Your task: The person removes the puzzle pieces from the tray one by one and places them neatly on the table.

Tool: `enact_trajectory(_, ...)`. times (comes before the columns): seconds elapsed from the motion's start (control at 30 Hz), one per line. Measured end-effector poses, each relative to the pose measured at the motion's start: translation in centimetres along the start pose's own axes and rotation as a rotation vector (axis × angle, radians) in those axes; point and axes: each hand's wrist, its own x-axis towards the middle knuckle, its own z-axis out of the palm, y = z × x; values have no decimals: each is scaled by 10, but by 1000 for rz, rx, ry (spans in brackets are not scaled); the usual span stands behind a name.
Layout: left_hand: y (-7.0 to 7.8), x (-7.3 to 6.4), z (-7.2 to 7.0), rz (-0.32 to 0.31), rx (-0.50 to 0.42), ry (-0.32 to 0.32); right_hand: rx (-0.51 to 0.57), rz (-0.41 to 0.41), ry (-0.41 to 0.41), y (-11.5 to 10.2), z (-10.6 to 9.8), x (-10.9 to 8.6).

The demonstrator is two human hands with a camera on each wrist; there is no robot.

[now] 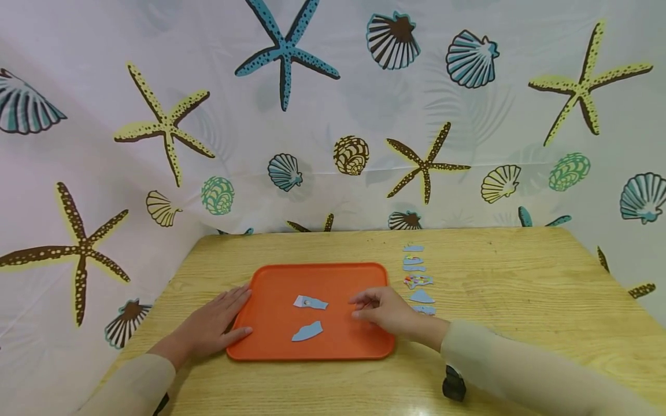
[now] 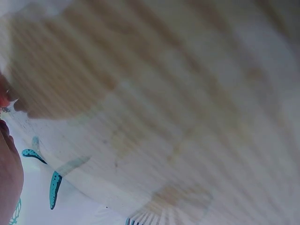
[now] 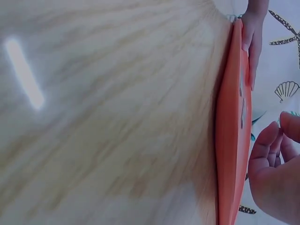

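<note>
My left hand [image 1: 214,323] rests at the left edge of an orange tray [image 1: 270,349], fingers extended along the rim and thumb spread over its lower left corner. Over the tray's right side hovers my right hand [image 1: 387,311], its fingers loosely bent with nothing visible between them; the right wrist view shows the same hand [image 3: 276,173] above the tray's rim. Two flat, torn-looking pieces lie on the tray. One light blue piece [image 1: 317,303] has a pale left end and a small round mark. Below it is a plain light blue piece [image 1: 308,331].
Right of the tray, several similar pieces form a column on the wooden table [image 1: 520,300], among them a multicoloured piece [image 1: 418,281] and a triangular blue piece [image 1: 422,296]. A white curtain [image 1: 322,196] printed with shells and starfish hangs behind.
</note>
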Motion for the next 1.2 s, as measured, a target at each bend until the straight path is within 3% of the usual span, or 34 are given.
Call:
enact_trajectory(0.23, 1, -1, -1, -2, 2, 2, -101, -22, -32, -5, 20, 11)
enact_trajectory(0.5, -1, 0, -1, -9, 9, -12, -131, 5, -89, -8, 39, 21)
enact_trajectory(0.83, 2, 0, -2, -9, -12, -17, -90, -8, -89, -10, 53, 22)
enact_trajectory(1.2, 4, 0, -2, -3, -24, 13, -177, -8, -63, -10, 61, 25)
